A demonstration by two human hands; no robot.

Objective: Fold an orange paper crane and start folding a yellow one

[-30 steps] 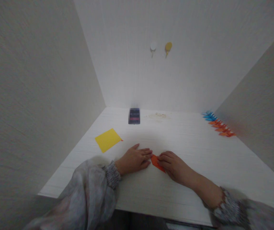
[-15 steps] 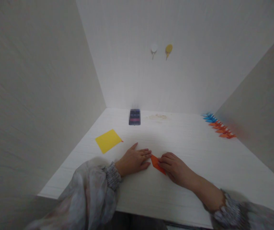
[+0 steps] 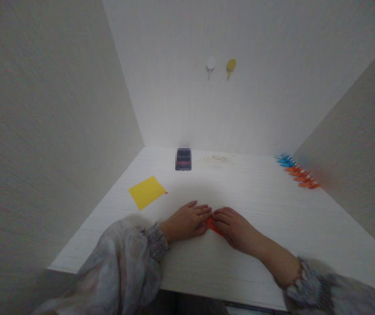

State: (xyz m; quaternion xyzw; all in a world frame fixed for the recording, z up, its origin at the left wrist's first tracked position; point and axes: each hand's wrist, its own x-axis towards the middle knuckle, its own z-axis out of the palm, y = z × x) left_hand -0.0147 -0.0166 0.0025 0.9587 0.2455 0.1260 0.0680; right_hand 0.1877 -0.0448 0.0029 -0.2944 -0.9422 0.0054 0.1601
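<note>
A small folded piece of orange origami paper (image 3: pixel 213 225) lies on the white table between my hands, much of it hidden under the fingers. My left hand (image 3: pixel 187 222) rests flat, fingers stretched out and their tips against the paper's left end. From the other side, my right hand (image 3: pixel 236 227) has its fingers bent over the paper, gripping it against the tabletop. The fingertips of both hands almost meet at its upper edge.
A yellow paper sheet (image 3: pixel 147 192) lies to the left, with a tiny orange bit at its corner. At the back stands a dark blurred item (image 3: pixel 183 159). Blue paper cranes (image 3: pixel 285 160) and orange paper cranes (image 3: pixel 302 176) line the right wall. Two hooks (image 3: pixel 231 65) hang on the back wall.
My right hand's fingertips have slid up and left along the orange paper toward my left hand. My left fingers have shifted slightly right, and less of the paper shows.
</note>
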